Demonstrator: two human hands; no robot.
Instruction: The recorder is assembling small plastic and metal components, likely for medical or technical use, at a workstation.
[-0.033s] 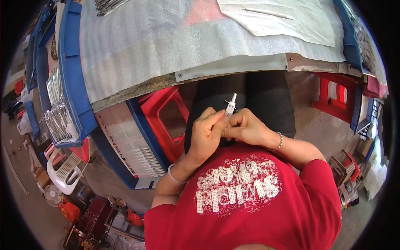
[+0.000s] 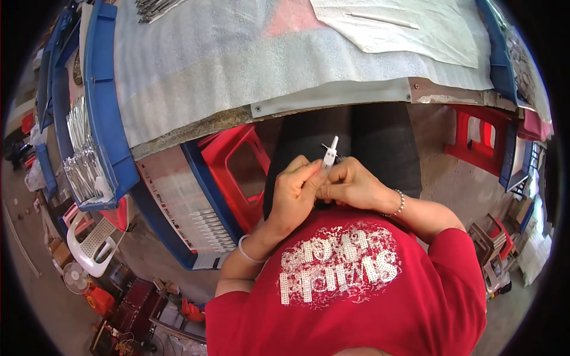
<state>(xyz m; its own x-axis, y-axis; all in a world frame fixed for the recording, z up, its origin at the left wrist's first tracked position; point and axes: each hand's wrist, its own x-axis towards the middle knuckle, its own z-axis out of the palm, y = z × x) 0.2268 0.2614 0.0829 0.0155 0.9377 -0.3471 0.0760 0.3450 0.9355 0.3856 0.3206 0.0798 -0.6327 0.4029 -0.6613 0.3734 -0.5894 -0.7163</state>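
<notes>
Above my lap, in front of my red shirt, my left hand [image 2: 295, 188] is closed around the lower part of a small white plastic piece [image 2: 330, 156]. The piece points up and away from me, with a narrow round tip and two small dark dots on its body. Thin dark wires or pins stick out from its sides near the dots. Pressed close beside it is my right hand [image 2: 355, 187], its fingers curled and pinched together at the piece's lower end. Whatever lies between the right fingertips is hidden.
Beyond my knees is a table covered with white foam sheet [image 2: 196, 65], bearing a white cloth [image 2: 409, 44] with a slim white stick [image 2: 383, 21]. Blue bins [image 2: 110, 107] of metal parts stand left. A low tray [image 2: 190, 172] holds white pieces, near a red stool [image 2: 237, 178].
Both hands stay closed at the white plastic piece. Its tip sits very slightly lower and nearer to me; the rest looks the same.
</notes>
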